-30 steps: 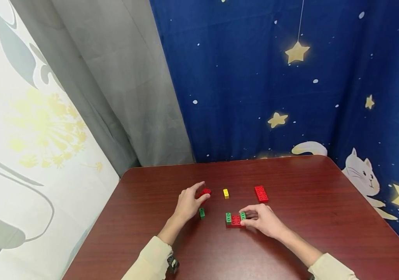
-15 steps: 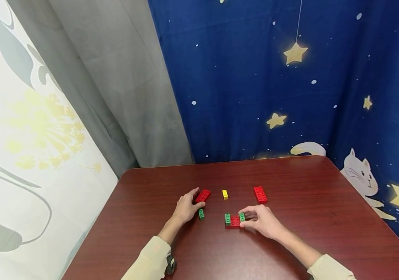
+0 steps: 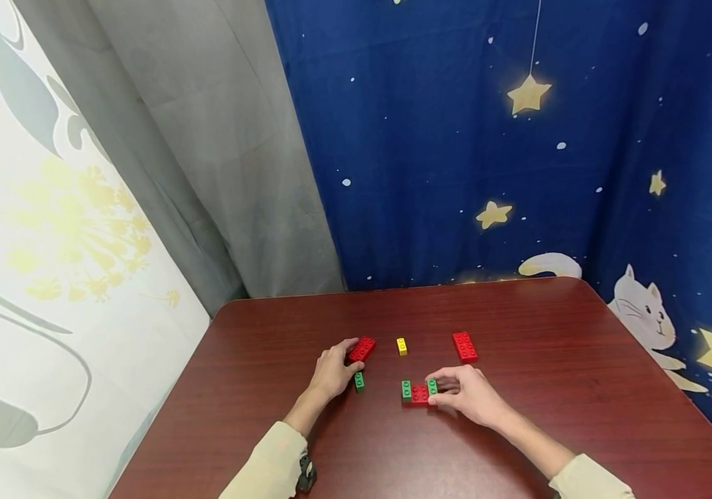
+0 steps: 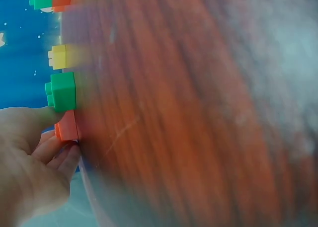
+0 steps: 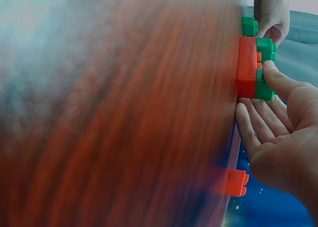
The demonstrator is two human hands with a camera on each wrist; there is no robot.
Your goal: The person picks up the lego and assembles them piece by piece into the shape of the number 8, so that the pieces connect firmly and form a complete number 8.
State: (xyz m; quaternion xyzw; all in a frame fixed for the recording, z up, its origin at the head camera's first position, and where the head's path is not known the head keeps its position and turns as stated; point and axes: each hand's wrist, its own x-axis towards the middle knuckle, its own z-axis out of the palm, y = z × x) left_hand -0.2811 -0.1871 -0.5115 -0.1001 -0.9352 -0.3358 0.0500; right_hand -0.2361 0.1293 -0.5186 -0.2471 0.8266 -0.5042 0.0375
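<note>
My left hand (image 3: 331, 372) is at a red toy building brick (image 3: 363, 348), thumb at its near end and fingers along its far left side. A loose green brick (image 3: 359, 382) lies just in front of that thumb; in the left wrist view this green brick (image 4: 63, 91) partly covers the red one (image 4: 67, 126). With thumb and fingers, my right hand (image 3: 473, 396) pinches the right-hand green brick (image 3: 432, 385) on top of another red brick (image 3: 419, 394). A second green brick (image 3: 406, 391) sits on that red brick's left end, leaving studs showing between the two.
On the brown table (image 3: 380, 450), a small yellow brick (image 3: 402, 347) stands behind and between the hands. Farther right lies a separate red brick (image 3: 464, 346). A dark blue star-patterned curtain (image 3: 430, 138) hangs behind the table's far edge.
My left hand has come down and closed in around the left red brick, its fingers lower and nearer. My right hand stays at the green brick.
</note>
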